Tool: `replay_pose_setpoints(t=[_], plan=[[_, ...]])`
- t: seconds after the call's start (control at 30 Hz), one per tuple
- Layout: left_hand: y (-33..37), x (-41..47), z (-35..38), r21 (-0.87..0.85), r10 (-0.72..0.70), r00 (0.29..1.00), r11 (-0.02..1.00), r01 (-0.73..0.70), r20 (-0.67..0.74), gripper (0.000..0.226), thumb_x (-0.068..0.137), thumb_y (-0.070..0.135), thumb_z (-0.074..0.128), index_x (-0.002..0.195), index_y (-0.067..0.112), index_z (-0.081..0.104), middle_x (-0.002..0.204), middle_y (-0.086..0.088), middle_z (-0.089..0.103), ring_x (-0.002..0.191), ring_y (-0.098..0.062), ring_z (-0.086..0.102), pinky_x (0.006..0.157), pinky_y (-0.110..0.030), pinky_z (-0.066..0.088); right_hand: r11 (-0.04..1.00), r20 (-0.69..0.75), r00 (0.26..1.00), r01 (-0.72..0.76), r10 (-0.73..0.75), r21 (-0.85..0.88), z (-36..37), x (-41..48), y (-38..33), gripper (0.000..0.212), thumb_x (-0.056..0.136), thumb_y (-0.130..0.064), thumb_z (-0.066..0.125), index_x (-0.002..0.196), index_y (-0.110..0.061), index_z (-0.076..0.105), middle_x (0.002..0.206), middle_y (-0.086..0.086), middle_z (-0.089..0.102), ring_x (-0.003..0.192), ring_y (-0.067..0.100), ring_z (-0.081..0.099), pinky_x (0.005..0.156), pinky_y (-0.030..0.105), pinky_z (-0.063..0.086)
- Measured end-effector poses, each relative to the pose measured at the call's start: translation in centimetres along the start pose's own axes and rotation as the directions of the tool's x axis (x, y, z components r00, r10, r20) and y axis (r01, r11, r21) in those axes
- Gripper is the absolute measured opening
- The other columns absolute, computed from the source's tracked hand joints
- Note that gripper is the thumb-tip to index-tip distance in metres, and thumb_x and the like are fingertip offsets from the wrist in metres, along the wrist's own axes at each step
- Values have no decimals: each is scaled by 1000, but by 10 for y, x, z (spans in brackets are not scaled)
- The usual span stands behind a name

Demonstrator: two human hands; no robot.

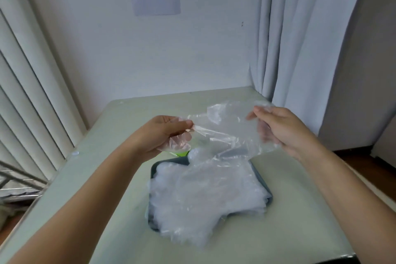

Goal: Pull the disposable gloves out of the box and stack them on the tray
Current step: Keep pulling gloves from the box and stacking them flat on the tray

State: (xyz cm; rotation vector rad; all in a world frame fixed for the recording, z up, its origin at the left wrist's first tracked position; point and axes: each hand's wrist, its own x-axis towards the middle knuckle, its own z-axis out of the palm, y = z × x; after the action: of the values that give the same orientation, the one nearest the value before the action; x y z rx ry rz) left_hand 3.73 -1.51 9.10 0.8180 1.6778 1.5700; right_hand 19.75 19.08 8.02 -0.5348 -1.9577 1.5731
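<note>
Pinched clear glove [227, 133] taut between left hand [162, 135] and right hand [280, 128], above tray [152, 169] mid-tabletop. Risk: could have clung on release, landed skewed, tipped overhanging glove stack [199, 195].

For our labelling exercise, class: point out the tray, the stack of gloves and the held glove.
tray [169, 160], head view, dark far-left rim.
stack of gloves [203, 195], head view, middle of the pile.
held glove [231, 130], head view, middle of the stretched film.

Bare table [120, 242] lies open left and right of the tray [152, 170], which a heap of gloves [203, 195] fills, a raised glove [227, 133] spans the air above its far edge, and a curtain [285, 49] crowds the far-right corner.
</note>
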Motion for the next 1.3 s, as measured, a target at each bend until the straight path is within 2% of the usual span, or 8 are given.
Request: replay_pose_setpoints(t=[0.37, 0.7, 0.9, 1.07, 1.13, 1.2, 1.23, 1.3], plan=[[-73, -15, -11, 416, -211, 952, 862, 288, -223, 10, 88, 10, 65, 78, 7, 62, 61, -3, 68, 43, -13, 60, 44, -18, 47, 713, 124, 973, -54, 195, -699, 38, -22, 66, 37, 94, -22, 47, 62, -8, 57, 48, -2, 60, 37, 6, 47, 42, 16, 36], [-100, -15, -6, 897, 247, 919, 398, 193, -307, 18, 89, 29, 58, 105, 19, 58, 107, 1, 62, 101, -21, 57, 75, -27, 42, 569, 47, 985, -57, 166, -820, 48, -22, 92, 39, 97, -26, 43, 60, -13, 36, 62, 0, 45, 67, 24, 48, 54, 32, 31], [-101, -30, 29, 987, 553, 821, -16, -160, 142, 62, 47, 25, 91, 103, 13, 68, 107, -9, 65, 98, -30, 64, 89, -33, 49, 563, 49, 985, -52, 163, -825, 51, -21, 93, 41, 97, -24, 45, 60, -11, 32, 63, 2, 41, 64, 23, 42, 51, 29, 28], [-108, -22, 49, 967, 133, 968, 115, -228, 213, 37, 93, 30, 54, 130, 22, 55, 132, 2, 53, 122, -17, 47, 104, -30, 34, 575, 50, 988, -46, 150, -817, 51, -21, 97, 42, 97, -24, 46, 60, -11, 31, 61, 3, 39, 67, 26, 42, 50, 28, 25], [-119, -32, 47, 973, -153, 974, 185, -139, 168, 26, 72, 37, 59, 93, 27, 69, 102, 1, 64, 90, -26, 59, 83, -37, 45, 563, 41, 987, -54, 155, -825, 50, -21, 99, 43, 97, -26, 47, 60, -13, 30, 61, 2, 38, 67, 25, 43, 49, 27, 24], [-117, -28, 46, 988, 24, 996, 128, -89, 87, 17, 54, 43, 51, 70, 37, 52, 81, 12, 55, 72, -23, 47, 80, -34, 42, 510, 7, 986, -79, 164, -857, 47, -21, 98, 44, 96, -31, 50, 61, -16, 30, 63, -1, 37, 71, 24, 44, 49, 27, 25], [-126, -25, 44, 968, 147, 956, -29, -251, 253, 18, 66, 44, 48, 84, 42, 52, 95, 17, 53, 84, -21, 46, 88, -30, 42, 475, -14, 987, -89, 158, -876, 46, -22, 96, 41, 96, -34, 52, 63, -16, 35, 67, -2, 41, 75, 25, 47, 52, 28, 28], [-125, -21, 39, 902, 22, 912, 138, -409, 411, 33, 95, 36, 45, 126, 28, 55, 134, 6, 48, 121, -20, 43, 107, -25, 32, 406, -50, 993, -90, 108, -909, 43, -23, 89, 26, 94, -37, 54, 83, -14, 54, 86, 1, 58, 88, 28, 56, 64, 27, 33]])
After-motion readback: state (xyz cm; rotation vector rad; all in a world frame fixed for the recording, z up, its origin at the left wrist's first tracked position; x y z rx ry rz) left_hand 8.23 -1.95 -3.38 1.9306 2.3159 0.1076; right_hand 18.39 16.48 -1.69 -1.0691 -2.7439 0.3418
